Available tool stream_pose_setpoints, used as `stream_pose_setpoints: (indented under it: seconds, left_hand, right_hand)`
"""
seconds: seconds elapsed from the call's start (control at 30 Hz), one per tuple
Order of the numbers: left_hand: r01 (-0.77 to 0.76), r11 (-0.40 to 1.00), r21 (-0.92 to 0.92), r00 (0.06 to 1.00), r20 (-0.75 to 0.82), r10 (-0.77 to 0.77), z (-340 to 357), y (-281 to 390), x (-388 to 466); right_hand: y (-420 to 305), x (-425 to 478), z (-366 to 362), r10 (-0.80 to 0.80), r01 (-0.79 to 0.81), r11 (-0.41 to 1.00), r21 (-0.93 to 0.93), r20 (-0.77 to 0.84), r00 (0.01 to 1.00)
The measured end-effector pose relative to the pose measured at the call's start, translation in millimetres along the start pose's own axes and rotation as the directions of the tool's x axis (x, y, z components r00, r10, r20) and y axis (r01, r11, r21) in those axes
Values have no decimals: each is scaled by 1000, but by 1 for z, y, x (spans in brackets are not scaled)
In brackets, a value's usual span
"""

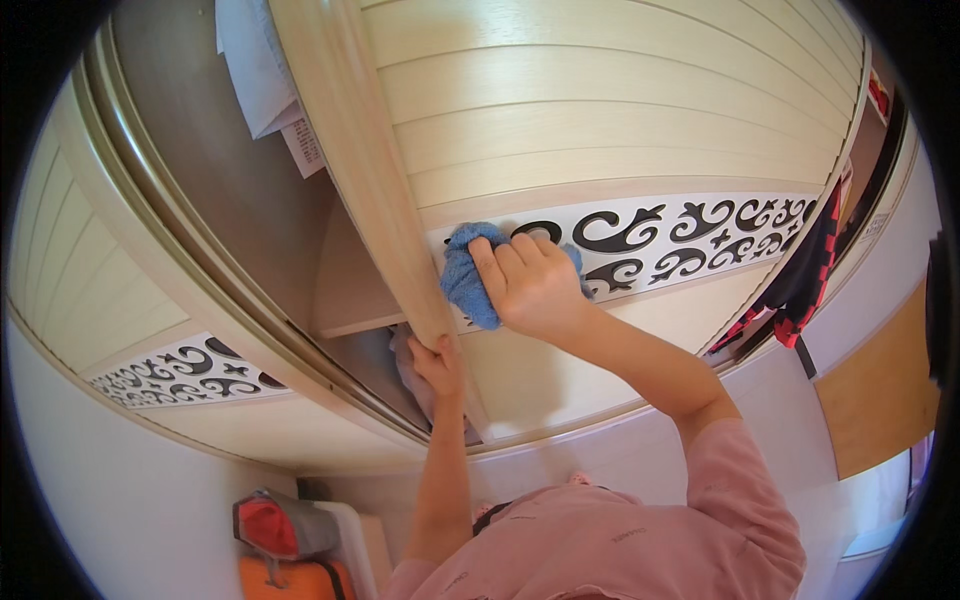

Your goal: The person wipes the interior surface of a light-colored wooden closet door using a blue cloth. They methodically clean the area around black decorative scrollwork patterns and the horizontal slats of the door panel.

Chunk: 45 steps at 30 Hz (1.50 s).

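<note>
My right hand [536,281] presses a crumpled blue cloth [472,281] against a white panel with dark scroll cutouts [679,240]. This decorative band crosses a cream sliding wardrobe door [607,112] with grooved slats. Lower down and to the left, my left hand [441,367] grips the upright edge of the door frame [379,165]. Its thumb lies on the front face, and the fingers are partly hidden behind the edge. Part of the scroll pattern is covered by the cloth and my right hand.
Left of the door is an open gap with a wooden shelf [352,285] and hanging white fabric [259,75]. Dark and red clothing [810,277] hangs in the right opening. An orange case [292,579] and a grey-red bundle [289,525] stand at lower left.
</note>
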<state>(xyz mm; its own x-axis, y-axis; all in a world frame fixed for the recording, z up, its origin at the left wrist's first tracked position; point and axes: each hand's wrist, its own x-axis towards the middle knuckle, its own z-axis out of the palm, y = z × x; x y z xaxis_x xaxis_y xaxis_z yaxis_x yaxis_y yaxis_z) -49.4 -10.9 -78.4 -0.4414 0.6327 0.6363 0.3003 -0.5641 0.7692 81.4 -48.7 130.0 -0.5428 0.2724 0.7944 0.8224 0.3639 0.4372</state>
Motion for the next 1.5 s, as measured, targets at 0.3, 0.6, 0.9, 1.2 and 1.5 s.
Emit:
stream_pose_setpoints:
  seconds: [0.3,0.6,0.9,1.2,1.5]
  left_hand:
    - [128,991,-33,990,59,-126,-6,-7,-5]
    - [13,998,56,999,-44,-11,-1,0,2]
    - [161,985,-60,985,66,-157,-9,4,0]
    - [84,996,18,996,43,-85,-5,1,2]
    - [100,995,-7,994,44,-100,-8,5,3]
  right_hand:
    - [-11,-25,5,183,-184,983,13,47,982]
    - [-5,-24,-15,241,-258,956,142,126,962]
    - [-8,-3,3,178,-180,976,125,27,984]
    - [-15,-21,-16,274,-300,951,82,234,933]
    - [-6,2,2,133,-142,980,139,74,988]
